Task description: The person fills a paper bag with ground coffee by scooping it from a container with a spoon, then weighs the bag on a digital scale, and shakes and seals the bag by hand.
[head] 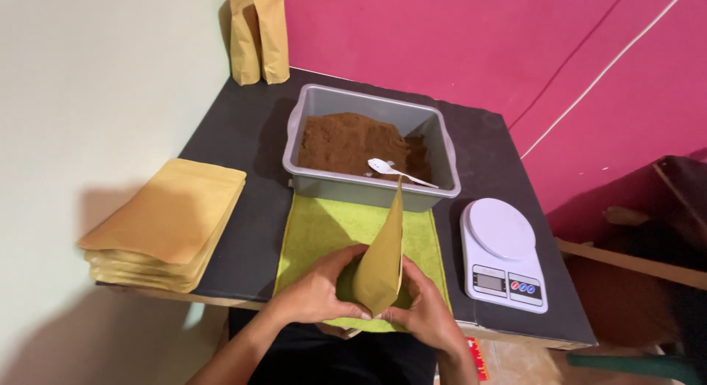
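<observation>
Kraft-brown paper pouch (383, 263) is standing upright over the near edge of the green cloth (324, 230), its narrow top pointing toward the grey tub (368, 186). Both hands are gripping its lower half. Left hand (317, 293) is pressing against the pouch's left side, fingers (346, 305) curling under the base and clamped on the paper. Right hand (427, 304) is doing the same from the right, fingers closed on the pouch's bottom corner. Whether the pouch is touching the cloth or being held just above it, cannot tell.

Grey tub is sitting on the black table (243, 149), just beyond the cloth, holding brown powder (346, 142) heaped toward its left. White plastic spoon (390, 169) is lying in the powder, handle slanting right toward the tub's near wall.

White digital scale (504, 252) is resting on the table to the right of the cloth, round platform bare. Stack of flat brown pouches (166, 230) is lying at the table's left edge, partly overhanging it, well apart from the hands. Two more pouches (258, 35) are standing upright at the far left corner, against the wall. Pink wall (456, 39) is running behind the table.
</observation>
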